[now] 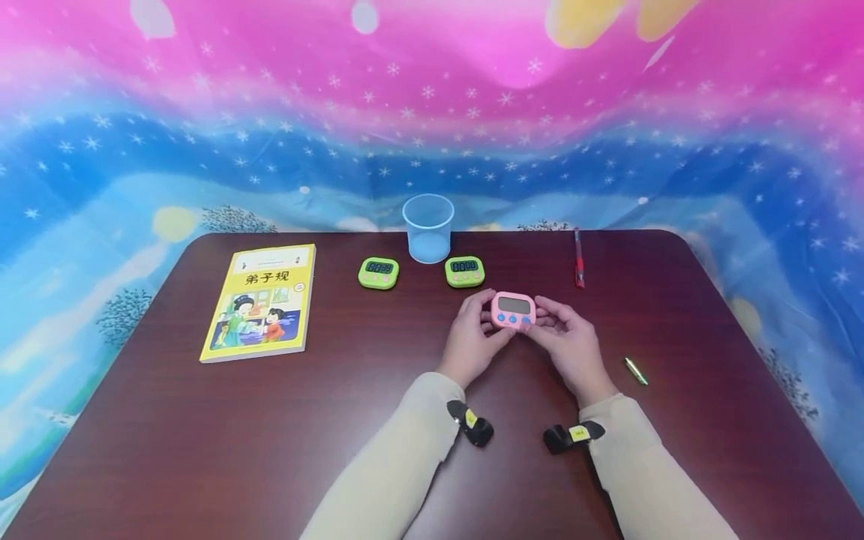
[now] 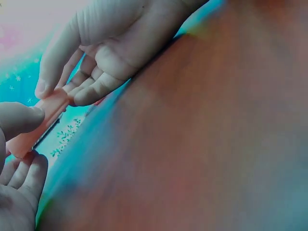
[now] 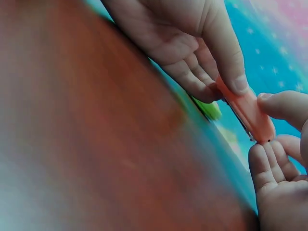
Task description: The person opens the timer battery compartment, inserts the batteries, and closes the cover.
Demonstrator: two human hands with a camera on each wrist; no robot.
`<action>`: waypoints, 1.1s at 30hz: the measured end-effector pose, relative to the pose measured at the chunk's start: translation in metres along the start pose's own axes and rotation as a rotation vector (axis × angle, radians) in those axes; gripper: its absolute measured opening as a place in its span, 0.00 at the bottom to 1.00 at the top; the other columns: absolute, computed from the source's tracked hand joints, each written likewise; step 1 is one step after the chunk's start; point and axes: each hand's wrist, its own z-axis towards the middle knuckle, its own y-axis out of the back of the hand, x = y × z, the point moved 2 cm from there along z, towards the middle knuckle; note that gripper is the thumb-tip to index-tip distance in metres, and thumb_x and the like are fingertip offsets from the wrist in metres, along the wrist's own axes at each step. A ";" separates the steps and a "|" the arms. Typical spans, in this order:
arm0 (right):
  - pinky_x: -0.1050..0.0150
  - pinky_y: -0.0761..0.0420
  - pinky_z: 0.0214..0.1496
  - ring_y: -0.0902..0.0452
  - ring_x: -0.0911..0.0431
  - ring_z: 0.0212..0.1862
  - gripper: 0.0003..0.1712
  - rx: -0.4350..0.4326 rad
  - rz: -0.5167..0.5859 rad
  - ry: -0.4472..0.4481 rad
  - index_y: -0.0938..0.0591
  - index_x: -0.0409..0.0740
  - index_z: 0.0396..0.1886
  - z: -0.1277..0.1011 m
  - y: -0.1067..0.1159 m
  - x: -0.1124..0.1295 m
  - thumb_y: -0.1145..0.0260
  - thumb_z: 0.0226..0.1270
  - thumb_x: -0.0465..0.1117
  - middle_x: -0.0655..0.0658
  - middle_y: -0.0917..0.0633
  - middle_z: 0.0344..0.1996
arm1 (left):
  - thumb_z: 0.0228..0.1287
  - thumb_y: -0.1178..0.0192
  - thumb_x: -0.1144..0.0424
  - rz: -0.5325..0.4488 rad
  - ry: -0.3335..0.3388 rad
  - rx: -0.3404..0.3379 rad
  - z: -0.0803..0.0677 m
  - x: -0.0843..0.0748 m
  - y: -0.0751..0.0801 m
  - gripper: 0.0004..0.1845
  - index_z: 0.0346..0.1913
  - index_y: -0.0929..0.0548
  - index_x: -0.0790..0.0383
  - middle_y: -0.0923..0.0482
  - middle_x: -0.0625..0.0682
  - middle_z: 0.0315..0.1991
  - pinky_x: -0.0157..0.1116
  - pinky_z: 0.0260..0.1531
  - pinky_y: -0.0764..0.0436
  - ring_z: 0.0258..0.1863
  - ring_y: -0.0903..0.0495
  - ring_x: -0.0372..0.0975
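Pink plastic timer (image 1: 514,310) looks light and rigid, pinched at its side edges by both left hand (image 1: 472,339) and right hand (image 1: 568,343).

- Head view looks forward and down over the table (image 1: 202,450).
- Wrist views sit low, very near (both blurred), sharing the pink timer (image 2: 36,125) (image 3: 248,113).

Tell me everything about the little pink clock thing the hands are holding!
The pink timer is small, rounded and looks like plastic. It has a grey screen on top, blank as far as I can tell, and three blue buttons beneath. It faces the person, held near the middle of the brown table. The left hand pinches its left end and the right hand its right end.
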 end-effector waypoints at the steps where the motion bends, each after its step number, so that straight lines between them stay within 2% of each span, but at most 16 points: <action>1: 0.75 0.18 0.47 0.21 0.59 0.45 0.37 0.024 0.012 -0.003 0.27 0.35 0.69 -0.003 -0.002 0.000 0.25 0.61 0.35 0.37 0.22 0.51 | 0.59 0.27 0.67 -0.007 -0.003 0.004 -0.005 0.001 0.003 0.38 0.71 0.33 0.61 0.28 0.53 0.62 0.27 0.52 0.19 0.49 0.21 0.37; 4: 0.74 0.17 0.46 0.21 0.59 0.45 0.39 0.094 0.014 -0.018 0.29 0.36 0.71 -0.013 -0.007 0.001 0.25 0.61 0.35 0.36 0.21 0.50 | 0.59 0.27 0.68 -0.030 -0.004 0.015 -0.019 0.003 0.013 0.37 0.70 0.32 0.60 0.24 0.52 0.58 0.28 0.51 0.19 0.48 0.20 0.37; 10: 0.70 0.16 0.46 0.20 0.54 0.44 0.36 0.214 -0.025 -0.024 0.24 0.40 0.67 -0.034 -0.023 0.004 0.23 0.58 0.35 0.37 0.21 0.47 | 0.59 0.27 0.69 -0.022 0.016 0.042 -0.051 0.005 0.036 0.39 0.72 0.33 0.62 0.28 0.52 0.60 0.26 0.50 0.18 0.49 0.21 0.38; 13: 0.68 0.15 0.46 0.19 0.53 0.43 0.36 0.269 -0.003 -0.006 0.23 0.40 0.66 -0.047 -0.033 0.008 0.22 0.57 0.34 0.37 0.20 0.47 | 0.58 0.26 0.69 -0.043 0.020 0.051 -0.069 0.005 0.050 0.40 0.72 0.33 0.64 0.30 0.53 0.60 0.28 0.49 0.17 0.48 0.20 0.40; 19: 0.63 0.15 0.51 0.17 0.51 0.49 0.40 0.418 0.080 0.013 0.28 0.40 0.69 -0.067 -0.053 0.012 0.22 0.56 0.32 0.36 0.19 0.54 | 0.55 0.25 0.69 -0.099 0.014 0.039 -0.097 0.007 0.073 0.41 0.71 0.32 0.66 0.29 0.54 0.57 0.31 0.48 0.16 0.46 0.20 0.42; 24: 0.63 0.14 0.49 0.16 0.50 0.47 0.40 0.450 0.079 0.029 0.27 0.41 0.67 -0.071 -0.059 0.011 0.22 0.55 0.32 0.36 0.18 0.53 | 0.54 0.24 0.69 -0.097 0.010 0.042 -0.107 0.008 0.082 0.41 0.70 0.32 0.65 0.28 0.52 0.57 0.31 0.48 0.16 0.46 0.19 0.41; 33: 0.64 0.13 0.45 0.16 0.51 0.44 0.42 0.466 0.041 0.072 0.29 0.41 0.70 -0.070 -0.058 0.010 0.22 0.56 0.33 0.37 0.18 0.49 | 0.56 0.25 0.66 -0.083 0.024 0.075 -0.107 0.009 0.083 0.40 0.71 0.32 0.59 0.24 0.51 0.55 0.31 0.46 0.15 0.44 0.18 0.37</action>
